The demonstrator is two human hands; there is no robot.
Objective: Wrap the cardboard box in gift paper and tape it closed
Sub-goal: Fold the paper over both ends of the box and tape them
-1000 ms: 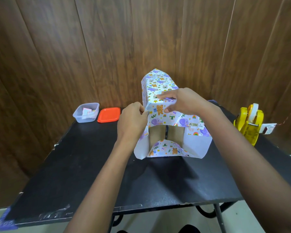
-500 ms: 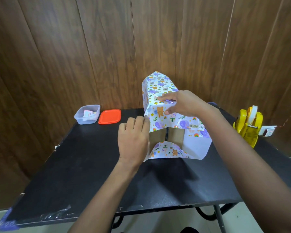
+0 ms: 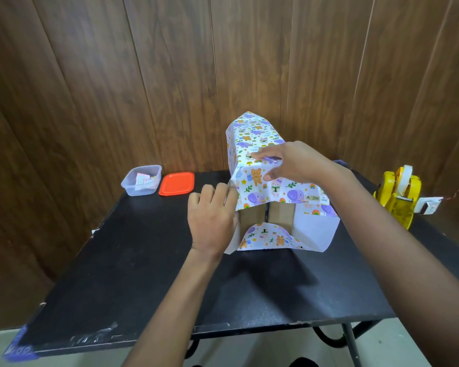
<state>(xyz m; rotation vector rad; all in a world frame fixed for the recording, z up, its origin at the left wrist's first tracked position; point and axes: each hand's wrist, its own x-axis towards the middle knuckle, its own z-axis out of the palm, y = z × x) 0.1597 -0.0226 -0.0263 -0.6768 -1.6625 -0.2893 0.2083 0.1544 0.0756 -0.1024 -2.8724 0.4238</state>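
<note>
Presently toward the tabletop's far edge: cardboard box in gift paper, long axis pointing away. Left hand flat-fingered against the left flap, nearest the unsealed near end; right hand flat, pressing the top.

My left hand stands on edge, fingers straight and together. My right hand lies palm-down, higher and farther out, fingers extended leftward, thumb spread beneath.

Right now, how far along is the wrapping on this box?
Done: gift paper covers the top and left side. In hand: left hand presses the near-end side flap inward; right hand holds the top fold down. Left: bare cardboard shows there; close flaps, tape from the yellow dispenser.
</note>
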